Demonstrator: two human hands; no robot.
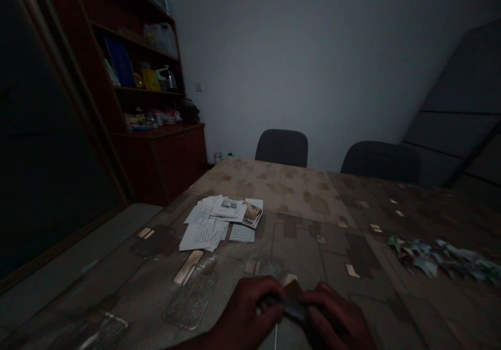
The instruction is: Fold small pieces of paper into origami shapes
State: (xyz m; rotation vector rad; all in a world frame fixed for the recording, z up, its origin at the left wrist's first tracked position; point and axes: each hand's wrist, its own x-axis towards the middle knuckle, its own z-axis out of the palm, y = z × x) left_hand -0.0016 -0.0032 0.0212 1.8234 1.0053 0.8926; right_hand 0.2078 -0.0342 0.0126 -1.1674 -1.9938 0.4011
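My left hand (pixel 246 308) and my right hand (pixel 332 321) sit close together at the near edge of the view. Both pinch a folded piece of dark paper (pixel 293 302), whose brownish corner sticks up between them. Its exact material is hard to tell in the dim light. Farther up the patterned tabletop (pixel 309 245) lies a loose spread of white papers and photos (pixel 211 224). To the right of my hands is a heap of crumpled grey-green paper scraps (pixel 438 258). Neither hand touches these.
Two dark office chairs (pixel 282 147) stand beyond the far table edge. A dark wooden shelf cabinet (pixel 156 151) with books and containers stands at the back left. A dark panel (pixel 50 130) fills the left side, with a grey panelled surface (pixel 454 115) at right.
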